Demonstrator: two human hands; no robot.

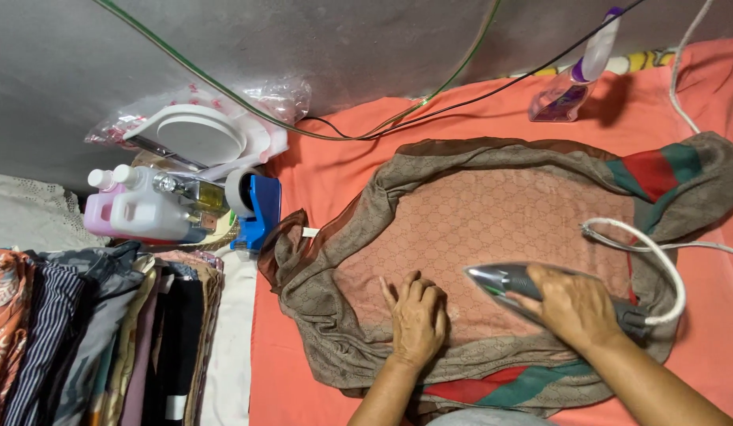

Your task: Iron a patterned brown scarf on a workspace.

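Salmon-pink cloth covers the ironing surface (335, 181), which runs up against a bare grey wall (82, 63) at the top of the view. Spread across the pink cover lies a thin brown patterned scarf (493, 221) with red and green bands at its edges, its middle flat and its rim bunched in folds. The left hand (418, 315) rests palm down on the scarf with fingers together, pressing the fabric flat and holding nothing. The right hand (572, 304) is closed around the handle of a silver iron (504, 280), whose pointed nose faces the left hand and sits on the scarf just beside it. A white cord (658, 252) loops from the iron's rear across the cloth. Near the wall stands a purple spray bottle (575, 75), with dark and green cables trailing past it. Off the left edge sit white and pink plastic bottles (138, 209), a blue tape dispenser (256, 209), a white round plate in plastic wrap (201, 134), and a stack of folded clothes (106, 339).
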